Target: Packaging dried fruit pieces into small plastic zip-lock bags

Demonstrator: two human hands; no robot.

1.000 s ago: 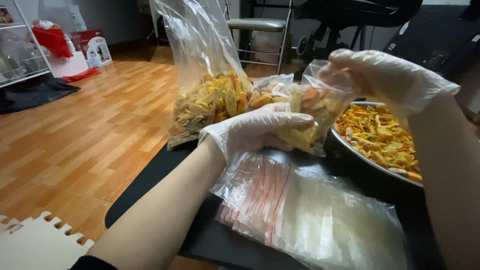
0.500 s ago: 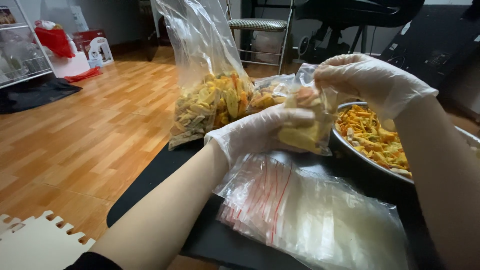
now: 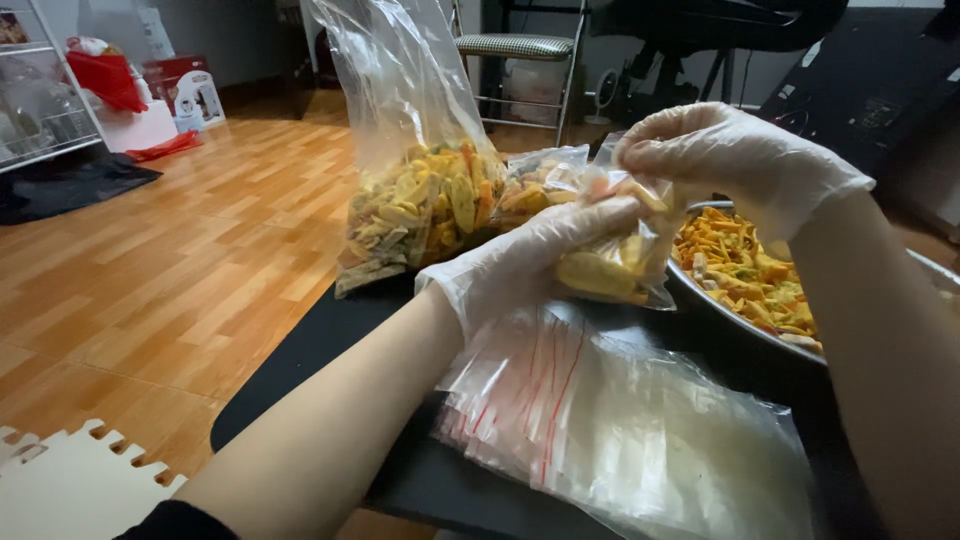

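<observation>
- Nearest: a white foam floor tile (image 3: pixel 60 490) with a jigsaw edge, lower left on the wood floor (image 3: pixel 170 260).
- A stack of empty clear zip bags (image 3: pixel 620 430) with red seal lines lies flat on the black desk (image 3: pixel 320 345), just under the hands.
- Left hand (image 3: pixel 525 265), in a thin clear glove, cups a small clear bag (image 3: pixel 615 265) from below; fingers curled closed around its lower part.
- The small bag holds yellow and orange dried chips and is held above the desk, between the zip bag stack and the metal tray.
- Right hand (image 3: pixel 735 160), also gloved, sits at the bag's top; fingers pinched shut on the mouth.
- Metal tray (image 3: pixel 745 330) at right, heaped with more orange and yellow chips, partly behind the right forearm.
- Farther back: a tall clear bag (image 3: pixel 415 170) standing upright on the desk, lower half filled with mixed chips.
- Far: a chair (image 3: pixel 525 50) with a checked seat, a wire shelf at left.
</observation>
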